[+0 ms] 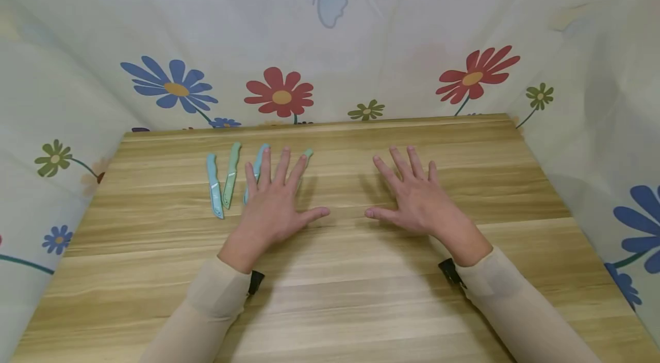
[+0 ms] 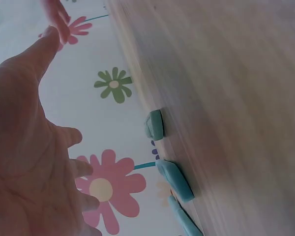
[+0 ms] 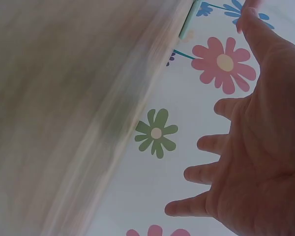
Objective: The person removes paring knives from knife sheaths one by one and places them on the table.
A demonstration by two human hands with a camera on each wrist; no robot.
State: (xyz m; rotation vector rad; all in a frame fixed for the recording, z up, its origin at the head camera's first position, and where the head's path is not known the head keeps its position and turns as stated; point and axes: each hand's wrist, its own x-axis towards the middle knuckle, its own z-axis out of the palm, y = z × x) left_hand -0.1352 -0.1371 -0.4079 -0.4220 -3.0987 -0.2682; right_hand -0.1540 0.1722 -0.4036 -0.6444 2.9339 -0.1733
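Left hand (image 1: 270, 214) and right hand (image 1: 420, 202) splayed, grasping nothing

This reads as an idle pause; a pick-up would call for lowering the left hand and curling its fingers round a handle. The left hand hovers just right of the fully visible green knife (image 1: 232, 174), the right hand well to that knife's right. Just left of it lies the outer blue knife (image 1: 215, 186); to its right, the covered blue knife (image 1: 259, 158), partly hidden by the left hand's fingers. Farther right, what seems a second green knife (image 1: 309, 153) shows only its handle end; the left wrist view crops one knife's handle at its lower edge
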